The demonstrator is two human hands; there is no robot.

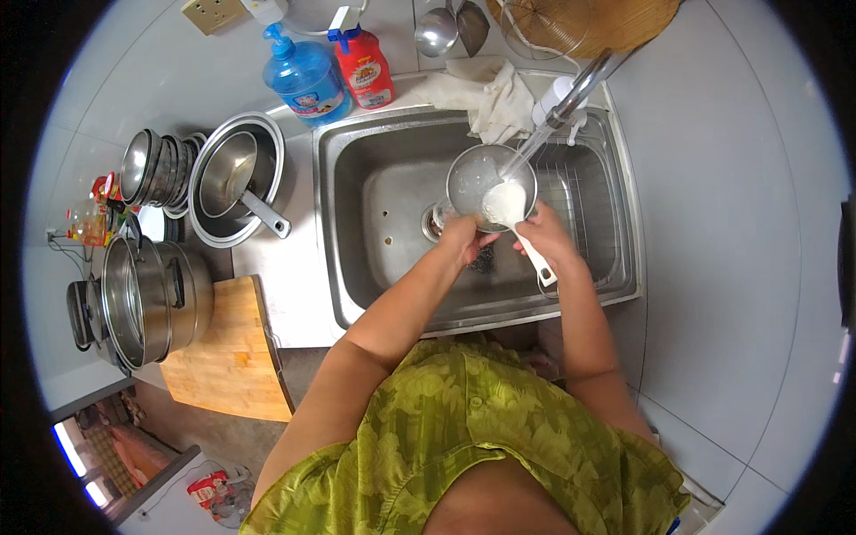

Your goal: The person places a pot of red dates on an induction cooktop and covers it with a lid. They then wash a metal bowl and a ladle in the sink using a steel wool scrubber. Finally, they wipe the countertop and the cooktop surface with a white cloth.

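Over the stainless steel sink (401, 180), a round metal bowl (469, 175) sits beneath the faucet (568, 100), with water running into it. My left hand (466, 239) grips the bowl's near left rim. My right hand (550, 234) is at the bowl's near right side, with a white rice paddle (506, 204) between its thumb and the bowl. The paddle's broad head lies inside the bowl and its handle points towards me. Some fingers of both hands are hidden under the bowl. A drain (431, 224) shows just left of the bowl, and a wire rack (568, 200) stands at the sink's right.
Behind the sink are a blue pump bottle (307, 80), a red spray bottle (366, 70) and a cloth (491, 97). Nested basins (274, 147), stacked metal bowls (140, 167), a steamer pot (137, 304) and a wooden cutting board (234, 354) stand at the left.
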